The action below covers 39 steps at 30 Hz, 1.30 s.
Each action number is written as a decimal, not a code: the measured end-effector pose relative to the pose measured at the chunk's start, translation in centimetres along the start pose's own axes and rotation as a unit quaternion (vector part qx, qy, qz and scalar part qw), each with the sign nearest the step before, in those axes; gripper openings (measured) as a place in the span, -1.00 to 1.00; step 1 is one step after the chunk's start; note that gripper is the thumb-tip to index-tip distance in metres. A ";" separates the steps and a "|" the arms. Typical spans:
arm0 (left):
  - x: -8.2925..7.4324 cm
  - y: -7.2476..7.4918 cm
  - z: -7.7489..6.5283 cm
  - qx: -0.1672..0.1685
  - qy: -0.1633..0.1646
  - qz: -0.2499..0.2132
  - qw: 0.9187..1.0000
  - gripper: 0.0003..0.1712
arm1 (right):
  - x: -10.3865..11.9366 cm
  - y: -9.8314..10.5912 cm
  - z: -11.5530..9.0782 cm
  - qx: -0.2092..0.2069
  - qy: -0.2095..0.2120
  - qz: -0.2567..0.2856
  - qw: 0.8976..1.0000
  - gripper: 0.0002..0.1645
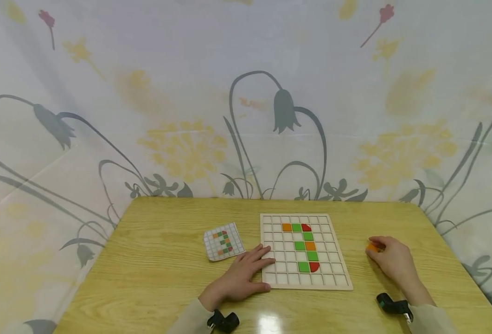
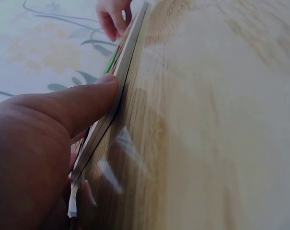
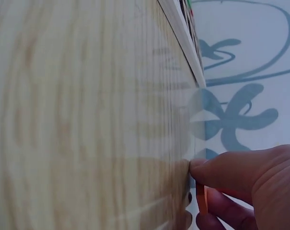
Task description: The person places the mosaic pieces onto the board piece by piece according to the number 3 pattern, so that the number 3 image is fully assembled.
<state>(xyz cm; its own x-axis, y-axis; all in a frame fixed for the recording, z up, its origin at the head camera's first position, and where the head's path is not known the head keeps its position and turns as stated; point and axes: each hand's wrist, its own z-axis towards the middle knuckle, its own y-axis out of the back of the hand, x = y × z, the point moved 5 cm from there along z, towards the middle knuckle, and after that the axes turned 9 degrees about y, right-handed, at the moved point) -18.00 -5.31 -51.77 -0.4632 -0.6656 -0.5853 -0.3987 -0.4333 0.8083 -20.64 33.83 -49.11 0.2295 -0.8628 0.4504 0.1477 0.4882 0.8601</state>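
Observation:
A square board (image 1: 278,279) with a grid of cells lies on the table and holds several green, orange and red tiles. Its left edge is touched by my left hand (image 1: 247,271), whose fingers are spread and reach over the border; in the left wrist view the thumb (image 2: 94,96) lies against the board's edge (image 2: 104,124). Right of the board, my right hand (image 1: 393,260) pinches an orange tile (image 1: 372,247) just above the tabletop. The right wrist view shows that orange tile (image 3: 202,199) between thumb and fingers.
A small card (image 1: 212,253) printed with a coloured grid pattern lies left of the board. The wooden table (image 1: 154,264) meets a flower-patterned cloth (image 1: 195,93) at its far edge. Black wrist cameras (image 1: 392,305) sit on both forearms.

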 end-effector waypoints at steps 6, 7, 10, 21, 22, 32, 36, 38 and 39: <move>0.0 0.0 0.0 -0.001 0.002 0.001 1.000 -0.26 | 1.0 -0.5 0.2 0.031 0.030 -0.001 0.999 -0.62; 0.0 0.0 0.0 -0.001 0.002 0.002 1.000 -0.26 | 1.2 -0.7 0.2 0.034 0.035 0.001 0.999 -0.63; 0.0 0.0 -0.1 -0.001 0.001 0.001 1.000 -0.26 | 2.2 -1.0 0.3 0.036 0.048 0.004 0.998 -0.65; -0.1 0.0 0.0 -0.002 0.000 0.003 1.000 -0.25 | 6.1 -1.4 0.7 0.038 0.078 0.022 0.996 -0.72; -0.1 0.0 0.0 -0.003 0.000 0.003 1.000 -0.25 | 6.4 -1.5 0.7 0.039 0.081 0.024 0.996 -0.73; 0.0 -0.1 0.0 -0.001 0.004 0.005 1.000 -0.25 | 9.7 -2.9 0.7 0.053 0.108 0.035 0.992 -0.79; 0.0 -0.1 0.0 0.000 0.005 0.006 1.000 -0.25 | 10.6 -3.8 0.7 0.054 0.125 0.035 0.990 -0.80; -0.1 -0.1 -0.1 -0.001 0.005 0.007 1.000 -0.25 | 11.2 -4.1 0.7 0.057 0.133 0.040 0.989 -0.80; -0.1 -0.1 0.0 -0.002 0.004 0.009 1.000 -0.26 | 11.5 -4.2 0.7 0.058 0.136 0.044 0.988 -0.81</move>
<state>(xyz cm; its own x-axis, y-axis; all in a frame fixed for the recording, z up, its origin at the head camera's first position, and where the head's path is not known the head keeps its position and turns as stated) -17.89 -5.25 -51.80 -0.4635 -0.6780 -0.5705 -0.3880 -0.4235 0.8186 -19.26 21.81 -47.41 0.4892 -0.7427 0.4573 0.0080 0.5281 0.8491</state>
